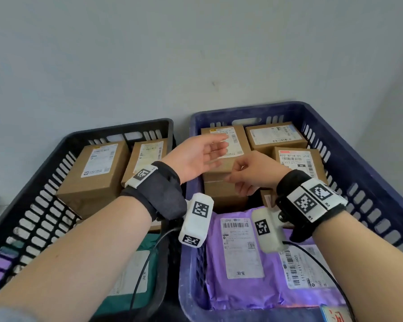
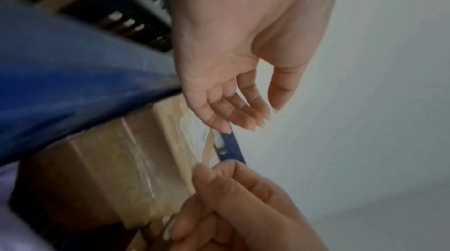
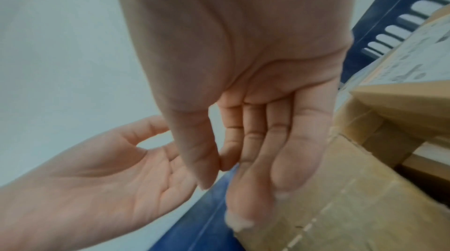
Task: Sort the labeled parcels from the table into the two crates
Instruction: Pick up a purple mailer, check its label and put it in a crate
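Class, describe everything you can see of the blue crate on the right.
The blue crate looks like moulded plastic, with slotted walls, a thick rim and a handle slot in its far wall. It stands upright against the pale wall, beside a black crate. Brown labelled cardboard boxes fill its far half; purple mailer bags lie in the near half. The left hand and right hand hover over one box; whether they touch it is unclear.

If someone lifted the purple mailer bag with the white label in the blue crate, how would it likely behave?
The purple mailer bag would probably flop and sag, since its film looks wrinkled and it lies flat in the blue crate. It is likely light, being thin. Its glossy surface may be slightly slippery, so a pinch at an edge seems safer than a flat palm.
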Tool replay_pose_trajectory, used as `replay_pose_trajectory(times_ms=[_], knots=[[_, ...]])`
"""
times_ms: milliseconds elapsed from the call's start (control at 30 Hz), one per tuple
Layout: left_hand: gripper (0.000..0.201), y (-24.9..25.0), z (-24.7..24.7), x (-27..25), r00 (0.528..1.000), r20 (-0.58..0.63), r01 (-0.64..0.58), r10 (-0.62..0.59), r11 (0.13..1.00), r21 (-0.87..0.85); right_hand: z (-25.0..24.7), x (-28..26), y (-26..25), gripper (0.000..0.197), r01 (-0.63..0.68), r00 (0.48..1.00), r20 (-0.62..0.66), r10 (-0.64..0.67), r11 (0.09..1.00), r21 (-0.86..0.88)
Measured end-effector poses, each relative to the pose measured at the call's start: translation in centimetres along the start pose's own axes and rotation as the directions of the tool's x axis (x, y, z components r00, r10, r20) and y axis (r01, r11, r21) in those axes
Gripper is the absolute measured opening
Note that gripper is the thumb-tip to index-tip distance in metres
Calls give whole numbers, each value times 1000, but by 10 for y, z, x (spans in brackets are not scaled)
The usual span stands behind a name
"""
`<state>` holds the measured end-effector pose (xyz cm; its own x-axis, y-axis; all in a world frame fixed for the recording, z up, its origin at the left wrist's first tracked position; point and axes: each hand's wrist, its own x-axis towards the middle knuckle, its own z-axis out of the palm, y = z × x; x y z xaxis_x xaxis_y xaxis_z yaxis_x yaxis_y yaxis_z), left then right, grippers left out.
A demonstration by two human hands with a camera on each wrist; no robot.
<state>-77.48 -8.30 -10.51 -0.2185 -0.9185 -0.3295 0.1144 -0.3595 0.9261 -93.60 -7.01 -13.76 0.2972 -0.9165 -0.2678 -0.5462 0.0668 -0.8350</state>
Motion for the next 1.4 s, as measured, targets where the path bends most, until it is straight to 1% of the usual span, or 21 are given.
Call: replay_pose_trajectory(times_ms=[133,233,300,433,533,667,767,867,967,1033,1267,1400], knots=[[9,14,-26,-24,983,-139,-115,117,993,23,5,-8,-24,15,102,991,-90,-94,991,88],[8,20,-52,-45,949,-253,-184,188,982,37,17,-14,-51,16,157,985,-96,-143,972,173],[9,26,-71,-60,923,-307,-228,231,972,47,30,-16,-71,17,185,981,-94,-168,960,209],[15,41,-116,-97,882,-350,-303,316,949,94,67,-13,-112,17,252,967,-107,-233,939,234],[16,50,-160,-130,856,-374,-335,358,934,129,107,-9,-143,14,271,963,-75,-260,926,262],[15,53,-225,-174,817,-429,-369,386,921,126,165,-4,-187,13,284,957,-26,-288,922,263],[11,48,-275,-207,787,-485,-363,381,922,135,212,-2,-218,13,299,949,16,-314,917,263],[13,39,-323,-239,761,-538,-347,363,928,134,263,-1,-248,12,309,939,69,-337,914,263],[13,28,-368,-269,736,-587,-332,336,936,119,313,5,-274,13,300,933,117,-339,917,263],[13,20,-398,-289,712,-626,-328,319,939,106,347,10,-289,14,290,929,147,-338,916,276],[12,-16,-491,-347,596,-775,-333,210,943,-1,450,28,-325,13,244,914,265,-306,939,244],[8,-35,-536,-367,515,-847,-356,136,932,-66,497,43,-338,11,223,912,299,-281,951,213]])
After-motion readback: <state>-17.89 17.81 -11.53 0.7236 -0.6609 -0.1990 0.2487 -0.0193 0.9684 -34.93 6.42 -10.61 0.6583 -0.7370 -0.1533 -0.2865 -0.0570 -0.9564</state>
